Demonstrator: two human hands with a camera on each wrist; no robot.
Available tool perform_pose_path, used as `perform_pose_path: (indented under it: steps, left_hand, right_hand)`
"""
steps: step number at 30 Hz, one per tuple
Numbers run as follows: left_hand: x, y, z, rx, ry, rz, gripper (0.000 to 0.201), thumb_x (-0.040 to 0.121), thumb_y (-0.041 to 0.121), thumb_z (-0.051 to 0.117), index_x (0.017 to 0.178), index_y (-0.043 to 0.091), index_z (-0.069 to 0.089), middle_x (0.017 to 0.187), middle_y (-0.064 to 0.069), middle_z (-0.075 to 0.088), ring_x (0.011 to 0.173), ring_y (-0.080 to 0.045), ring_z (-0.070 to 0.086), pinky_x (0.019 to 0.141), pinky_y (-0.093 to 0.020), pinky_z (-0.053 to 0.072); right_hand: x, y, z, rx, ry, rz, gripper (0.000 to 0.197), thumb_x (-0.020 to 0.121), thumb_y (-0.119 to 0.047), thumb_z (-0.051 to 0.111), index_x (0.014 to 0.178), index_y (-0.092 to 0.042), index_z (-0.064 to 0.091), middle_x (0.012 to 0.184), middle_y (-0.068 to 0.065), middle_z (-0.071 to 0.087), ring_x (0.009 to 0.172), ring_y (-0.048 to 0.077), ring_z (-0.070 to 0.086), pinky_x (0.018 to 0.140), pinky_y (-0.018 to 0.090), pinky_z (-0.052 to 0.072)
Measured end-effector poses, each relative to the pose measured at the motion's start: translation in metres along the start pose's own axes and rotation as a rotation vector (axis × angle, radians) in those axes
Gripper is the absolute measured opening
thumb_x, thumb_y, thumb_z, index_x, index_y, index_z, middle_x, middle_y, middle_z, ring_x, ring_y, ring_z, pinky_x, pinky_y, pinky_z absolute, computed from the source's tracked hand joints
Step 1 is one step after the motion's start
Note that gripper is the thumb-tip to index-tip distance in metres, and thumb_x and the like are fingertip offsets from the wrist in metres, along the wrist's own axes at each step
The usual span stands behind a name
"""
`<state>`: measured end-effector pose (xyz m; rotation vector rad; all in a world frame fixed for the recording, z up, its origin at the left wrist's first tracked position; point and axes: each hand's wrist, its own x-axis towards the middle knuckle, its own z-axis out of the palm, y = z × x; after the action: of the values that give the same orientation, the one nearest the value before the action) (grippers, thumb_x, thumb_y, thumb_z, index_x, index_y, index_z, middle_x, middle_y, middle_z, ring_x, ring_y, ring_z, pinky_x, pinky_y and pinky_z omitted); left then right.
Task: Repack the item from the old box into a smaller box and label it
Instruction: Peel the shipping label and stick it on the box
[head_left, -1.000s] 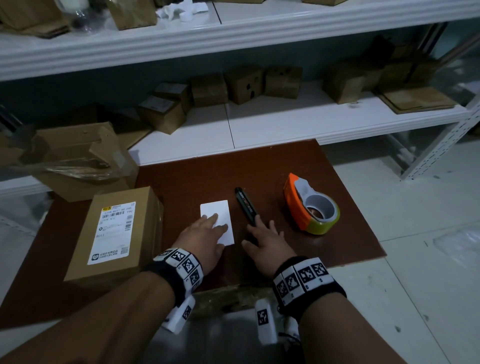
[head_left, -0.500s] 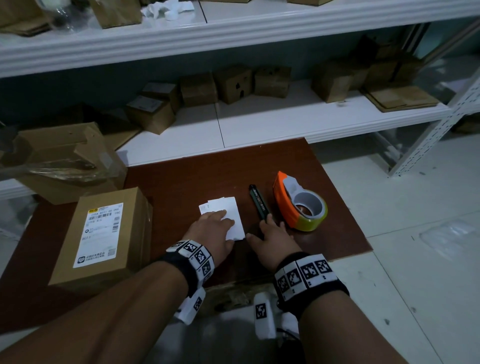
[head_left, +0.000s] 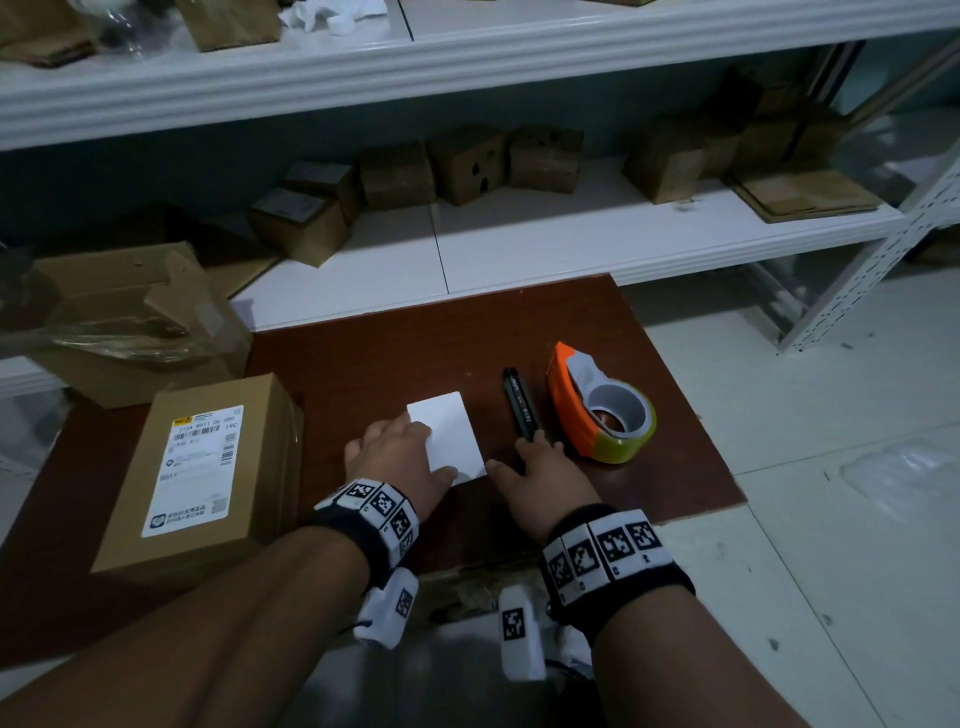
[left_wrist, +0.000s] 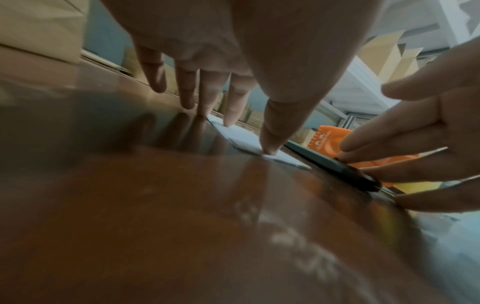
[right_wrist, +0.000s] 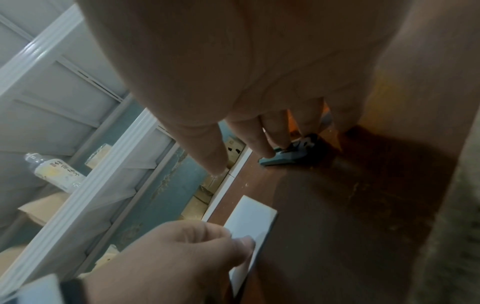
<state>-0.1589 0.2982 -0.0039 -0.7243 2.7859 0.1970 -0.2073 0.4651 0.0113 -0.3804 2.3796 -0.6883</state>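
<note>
Both forearms enter from the bottom edge of the head view, each wearing a black wristband with white coded markers. Left hand lies palm-down at frame centre on the dark reddish-brown wooden desk; fingers extended and released, index fingertip and thumb tip pressing on the blank white rectangular label, the other fingers touching the desk beside its left edge (left wrist view). Label lies flat. Right hand sits just right of the label, palm down, fingers spread and only slightly bent; fingertips rest on the near end of the black marker pen, which lies flat on the desk; thumb points toward the label. No closed grip visible on the pen. Orange tape dispenser with a yellow-green roll stands just right of the pen. Sealed brown cardboard box with a printed shipping label sits at lower left on the desk, well apart from both hands.
</note>
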Motion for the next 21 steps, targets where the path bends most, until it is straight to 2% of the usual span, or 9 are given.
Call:
perform_pose_path:
  steps: [3, 5, 7, 10, 13, 16, 18, 21]
  left_hand:
    - [0.006, 0.002, 0.0, -0.024, -0.041, -0.004, 0.07, 0.09, 0.061, 0.057, 0.151, 0.032, 0.038, 0.166, 0.007, 0.022, 0.153, -0.019, 0.014, 0.12, -0.05, 0.017]
    - [0.007, 0.001, 0.001, -0.036, -0.045, 0.0, 0.071, 0.09, 0.061, 0.056, 0.152, 0.032, 0.036, 0.167, 0.008, 0.019, 0.155, -0.018, 0.01, 0.121, -0.05, 0.016]
    - [0.007, -0.001, 0.001, -0.053, -0.033, 0.003, 0.075, 0.09, 0.062, 0.056, 0.154, 0.03, 0.033, 0.168, 0.007, 0.016, 0.155, -0.018, 0.008, 0.122, -0.05, 0.016]
    - [0.003, -0.004, 0.0, -0.125, -0.003, 0.021, 0.079, 0.092, 0.059, 0.056, 0.157, 0.025, 0.027, 0.169, 0.004, 0.009, 0.156, -0.019, 0.005, 0.124, -0.048, 0.015]
    - [-0.008, -0.011, -0.012, -0.268, 0.053, 0.065, 0.074, 0.093, 0.051, 0.06, 0.156, 0.023, 0.031, 0.169, 0.002, 0.014, 0.155, -0.019, 0.011, 0.125, -0.043, 0.017]
    - [-0.028, -0.025, -0.033, -0.435, 0.177, 0.092, 0.071, 0.091, 0.044, 0.067, 0.152, 0.026, 0.037, 0.166, 0.003, 0.021, 0.152, -0.02, 0.021, 0.122, -0.037, 0.021]
    - [-0.04, -0.042, -0.047, -0.505, 0.279, 0.09, 0.069, 0.089, 0.04, 0.071, 0.15, 0.025, 0.041, 0.164, 0.004, 0.025, 0.15, -0.019, 0.026, 0.121, -0.034, 0.024]
    - [-0.053, -0.076, -0.065, -0.545, 0.399, 0.046, 0.061, 0.087, 0.035, 0.073, 0.143, 0.024, 0.049, 0.16, 0.003, 0.033, 0.145, -0.019, 0.035, 0.12, -0.04, 0.032]
  right_hand:
    - [-0.003, -0.002, -0.003, 0.01, -0.007, 0.008, 0.064, 0.103, -0.048, 0.045, 0.153, -0.009, 0.036, 0.169, 0.01, 0.009, 0.156, 0.029, 0.004, 0.123, 0.044, 0.022]
    - [-0.006, -0.004, -0.005, 0.021, 0.007, 0.008, 0.062, 0.103, -0.048, 0.046, 0.151, -0.009, 0.04, 0.168, 0.012, 0.013, 0.155, 0.029, 0.009, 0.121, 0.042, 0.024]
    - [-0.009, -0.007, -0.007, 0.044, 0.078, -0.008, 0.058, 0.102, -0.046, 0.048, 0.147, -0.01, 0.047, 0.164, 0.012, 0.028, 0.152, 0.027, 0.022, 0.117, 0.039, 0.03]
    - [-0.016, -0.017, -0.012, 0.144, 0.25, -0.053, 0.048, 0.1, -0.043, 0.052, 0.139, -0.016, 0.057, 0.142, 0.006, 0.058, 0.131, 0.023, 0.052, 0.105, 0.035, 0.043]
    - [-0.02, -0.03, -0.013, 0.278, 0.337, -0.117, 0.038, 0.1, -0.039, 0.054, 0.129, -0.018, 0.064, 0.126, 0.002, 0.067, 0.117, 0.021, 0.06, 0.097, 0.032, 0.046]
    - [-0.02, -0.047, -0.005, 0.407, 0.318, -0.132, 0.027, 0.099, -0.038, 0.057, 0.114, -0.021, 0.07, 0.109, -0.003, 0.071, 0.104, 0.016, 0.063, 0.091, 0.032, 0.048]
    - [-0.015, -0.063, 0.009, 0.487, 0.286, -0.13, 0.022, 0.096, -0.04, 0.059, 0.098, -0.022, 0.073, 0.094, -0.005, 0.072, 0.092, 0.014, 0.066, 0.085, 0.033, 0.051]
    - [-0.012, -0.093, 0.032, 0.608, 0.224, -0.17, 0.03, 0.093, -0.043, 0.06, 0.083, -0.018, 0.073, 0.082, -0.004, 0.074, 0.082, 0.014, 0.069, 0.08, 0.035, 0.055]
